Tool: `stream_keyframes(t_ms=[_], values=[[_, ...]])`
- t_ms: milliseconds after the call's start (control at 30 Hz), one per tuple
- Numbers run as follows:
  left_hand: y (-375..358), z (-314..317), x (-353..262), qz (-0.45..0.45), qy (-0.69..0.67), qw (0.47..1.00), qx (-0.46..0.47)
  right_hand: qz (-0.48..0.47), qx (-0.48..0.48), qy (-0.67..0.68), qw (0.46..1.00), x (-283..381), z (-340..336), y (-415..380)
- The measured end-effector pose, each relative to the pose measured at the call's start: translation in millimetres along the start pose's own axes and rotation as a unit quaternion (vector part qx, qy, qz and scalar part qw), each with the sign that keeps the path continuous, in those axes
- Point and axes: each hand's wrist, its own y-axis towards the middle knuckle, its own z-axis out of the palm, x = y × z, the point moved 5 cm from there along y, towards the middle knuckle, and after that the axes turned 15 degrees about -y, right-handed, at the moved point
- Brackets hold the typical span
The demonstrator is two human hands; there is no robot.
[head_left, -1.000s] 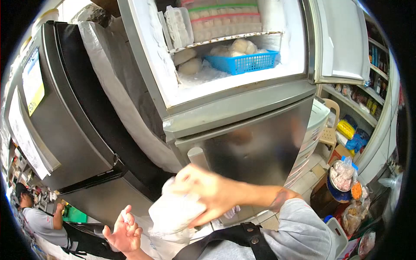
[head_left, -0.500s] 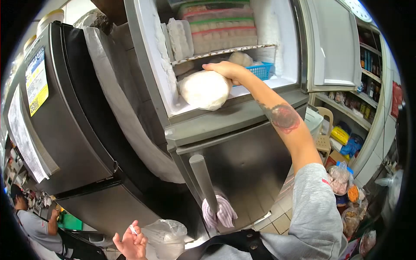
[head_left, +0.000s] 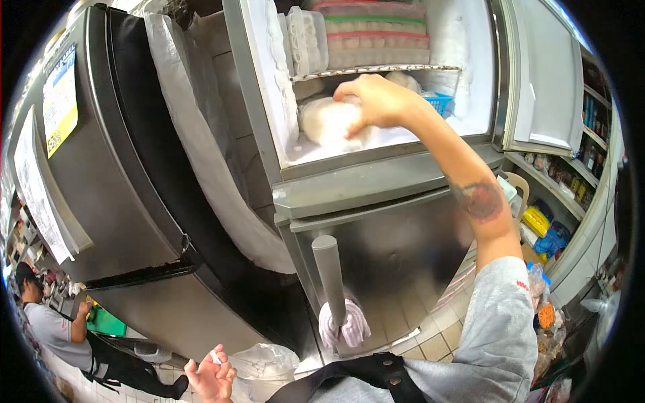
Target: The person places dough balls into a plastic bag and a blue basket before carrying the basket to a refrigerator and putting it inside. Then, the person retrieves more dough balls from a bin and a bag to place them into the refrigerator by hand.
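Note:
A round white bundle (head_left: pixel 324 122), wrapped in clear plastic, lies on the freezer floor at the front left. My right hand (head_left: pixel 383 106) is curled over its right side, thumb and fingers against it. Above it, a rusty-edged wire shelf (head_left: pixel 376 68) bears stacked bags (head_left: pixel 376 41) with red and green seals and a clear pack (head_left: pixel 307 41). Low in the view, my left hand (head_left: pixel 211 377) is palm up with curled fingers around something small and white, too small to name. A clear plastic bag (head_left: pixel 263 363) is beside it.
The freezer door (head_left: pixel 543 80) stands open at the right. A blue basket (head_left: pixel 439 102) sits inside. A cloth (head_left: pixel 346 326) hangs on the lower door's handle (head_left: pixel 329 272). A dark refrigerator (head_left: pixel 141 174) is at the left. A person (head_left: pixel 57 329) stands beyond it.
My right hand has moved onto the bundle's right side, and the bundle sits farther back inside the freezer. The view has shifted, so the freezer appears farther right.

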Motion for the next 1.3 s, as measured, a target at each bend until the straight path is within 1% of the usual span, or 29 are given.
stream_keyframes(t_ms=[33,100,167,200,267,300,333,367,433,467,500,567,633,667,700,733,767,800,833,867,900,933,967,1033,1133,1200,1267,1300], values=[[0,1,2,0.000,0.001,1.000,0.001,-0.005,-0.023,-0.018,1.000,-5,9,13],[-5,5,3,0.017,0.007,1.000,-0.003,0.024,-0.004,-0.021,0.999,-13,27,36],[-13,4,-1,0.032,0.009,0.999,0.004,-0.017,-0.037,-0.105,0.994,-27,66,64],[-16,2,-4,0.042,0.013,0.999,0.000,0.045,0.016,-0.110,0.993,-29,79,75],[-24,-3,-9,0.062,0.021,0.998,-0.011,0.002,0.016,-0.118,0.993,-37,107,104],[-27,-2,-10,0.065,0.024,0.998,-0.009,-0.021,0.018,-0.121,0.992,-32,110,109],[-28,-1,-9,0.066,0.025,0.997,-0.008,-0.001,0.020,-0.041,0.999,-33,101,105],[-30,-1,-8,0.067,0.027,0.997,-0.010,-0.022,0.017,-0.016,0.999,-39,106,114],[-32,-6,-8,0.080,0.039,0.996,-0.013,-0.023,0.043,0.016,0.999,-35,96,101],[-33,-4,-6,0.084,0.046,0.995,-0.005,-0.017,0.073,0.019,0.997,-42,105,101],[-34,0,-5,0.087,0.053,0.995,0.002,-0.029,0.068,-0.032,0.997,-40,104,90],[-38,7,-6,0.084,0.086,0.993,0.011,-0.054,0.053,-0.137,0.988,-22,80,55],[-39,14,-5,0.074,0.102,0.992,0.018,-0.050,-0.060,-0.075,0.994,15,42,9],[-38,19,-3,0.061,0.117,0.991,0.032,-0.116,-0.093,0.034,0.988,42,21,-19],[-35,23,0,0.046,0.115,0.992,0.037,-0.177,-0.122,0.142,0.966,71,1,-49],[-31,27,5,0.030,0.113,0.992,0.043,-0.231,-0.110,0.233,0.938,103,-6,-79],[-28,31,8,0.012,0.113,0.992,0.047,-0.273,-0.027,0.309,0.911,133,-6,-102],[-23,35,12,0.000,0.120,0.991,0.057,-0.328,0.009,0.383,0.864,166,7,-126],[-19,43,17,-0.012,0.119,0.991,0.064,-0.345,0.060,0.450,0.822,200,28,-147],[-14,52,22,-0.023,0.118,0.990,0.072,-0.365,0.126,0.468,0.795,238,58,-167],[-10,60,26,-0.032,0.117,0.989,0.080,-0.375,0.162,0.489,0.771,276,98,-181],[-8,68,29,-0.046,0.116,0.986,0.109,-0.373,0.168,0.495,0.767,314,141,-189],[-6,77,32,-0.058,0.116,0.983,0.130,-0.334,0.220,0.507,0.764,352,192,-194],[-5,94,37,-0.081,0.117,0.975,0.172,-0.288,0.258,0.477,0.789,403,262,-210],[-6,103,35,-0.073,0.099,0.973,0.197,-0.319,0.162,0.347,0.867,446,357,-263],[-6,98,24,-0.047,0.093,0.980,0.169,-0.368,0.235,0.192,0.879,465,425,-304],[-7,86,17,-0.029,0.082,0.985,0.149,-0.303,0.238,0.287,0.877,453,437,-322],[-8,86,18,-0.026,0.098,0.984,0.146,-0.269,0.237,0.333,0.872,445,435,-320]])
